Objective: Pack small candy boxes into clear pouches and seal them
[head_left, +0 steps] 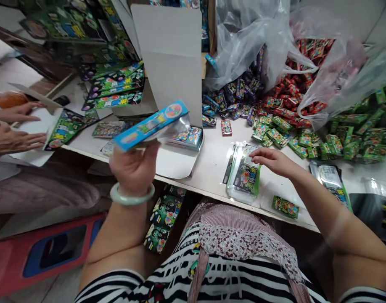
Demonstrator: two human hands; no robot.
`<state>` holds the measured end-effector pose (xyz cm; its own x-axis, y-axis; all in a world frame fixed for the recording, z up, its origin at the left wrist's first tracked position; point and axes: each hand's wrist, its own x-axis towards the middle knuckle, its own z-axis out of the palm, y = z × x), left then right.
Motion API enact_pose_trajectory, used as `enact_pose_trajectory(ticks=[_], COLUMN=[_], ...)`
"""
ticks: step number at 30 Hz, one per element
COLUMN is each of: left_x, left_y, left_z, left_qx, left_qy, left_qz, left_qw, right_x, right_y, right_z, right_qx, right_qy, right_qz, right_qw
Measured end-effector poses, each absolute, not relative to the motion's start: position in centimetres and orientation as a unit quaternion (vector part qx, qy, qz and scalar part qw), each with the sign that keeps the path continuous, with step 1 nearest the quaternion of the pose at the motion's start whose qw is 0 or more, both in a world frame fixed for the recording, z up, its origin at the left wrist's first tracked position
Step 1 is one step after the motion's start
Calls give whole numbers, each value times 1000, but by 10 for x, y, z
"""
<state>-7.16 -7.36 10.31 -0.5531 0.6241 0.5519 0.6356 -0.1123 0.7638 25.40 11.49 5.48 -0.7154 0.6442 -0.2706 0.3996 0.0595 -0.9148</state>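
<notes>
My left hand [134, 166], with a pale green bangle at the wrist, is closed round a bright blue printed box [153, 124] with clear plastic at its right end. It holds the box tilted above the table. My right hand [270, 160] reaches over a pile of clear plastic pouches [243, 179] with black and green printing. Its fingers are stretched and slightly bent at the pouches' upper edge; whether they touch is unclear. A white open carton [177, 166] stands behind the blue box, with stacked printed packs [189, 138] inside.
Heaps of small purple [240, 90], red [286, 105] and green packets [344, 134] lie at the back, partly in plastic bags [259, 42]. One green packet [285, 206] lies near the front edge. A co-worker's hands [19, 130] are at the left, near a red stool [51, 248].
</notes>
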Motion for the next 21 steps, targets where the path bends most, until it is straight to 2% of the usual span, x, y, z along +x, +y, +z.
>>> enact_pose_trajectory(ticks=[1,2,6,10,14,17,21], left_x=[-90,-106,-144,-142,-81,-3,68], left_y=[-62,-49,-9,-10,-21,-15,2], left_z=[101,96,46,11,9,2,-21], left_qx=[-513,-571,-643,-656,-637,-680,-678], left_qy=[-664,-662,-690,-722,-732,-673,-675], left_qz=[-540,-481,-333,-217,-240,-247,-185], left_qw=[65,71,-7,-35,-27,-153,-225], right_x=[256,258,265,275,269,252,235], right_y=[118,120,126,134,146,150,142], right_z=[46,37,10,4,1,-6,-12], right_qx=[-385,-403,-431,-435,-405,-379,-392], right_qy=[-736,-752,-801,-833,-868,-901,-906], right_qz=[546,510,407,335,282,211,148], right_qw=[110,109,89,67,51,14,-54])
